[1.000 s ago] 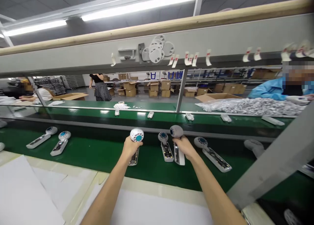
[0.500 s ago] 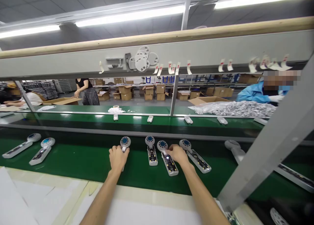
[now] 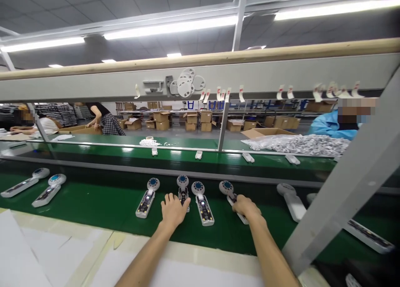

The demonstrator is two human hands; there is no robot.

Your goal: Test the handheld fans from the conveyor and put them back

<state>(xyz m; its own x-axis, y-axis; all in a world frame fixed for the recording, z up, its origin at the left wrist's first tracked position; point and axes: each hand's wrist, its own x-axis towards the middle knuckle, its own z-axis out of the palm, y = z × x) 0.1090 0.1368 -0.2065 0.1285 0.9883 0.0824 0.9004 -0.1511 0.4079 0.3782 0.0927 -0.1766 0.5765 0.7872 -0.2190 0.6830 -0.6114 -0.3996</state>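
Observation:
My left hand (image 3: 174,211) is at a white handheld device (image 3: 183,182) with a round head and an exposed circuit board in its handle. Its thumb and forefinger lie on either side of that handle, partly hiding it. Further right, my right hand (image 3: 246,206) has its fingers closed around the handle of a similar device (image 3: 226,187), which lies slanted. Between my hands rests another device (image 3: 205,210), untouched, with a small light glowing on its board. Left of my left hand lies one more device (image 3: 145,203), also lit.
All these devices lie on a green conveyor belt (image 3: 103,203). More devices (image 3: 46,195) lie at far left, and others (image 3: 293,203) near a slanted grey post (image 3: 337,182) at right. Behind, small white parts (image 3: 248,157) sit on a second belt. Co-workers (image 3: 331,126) are beyond.
My left hand has let go of the leftmost nearby device and moved right to the one beside it. My right hand has left the middle device and taken the one to its right.

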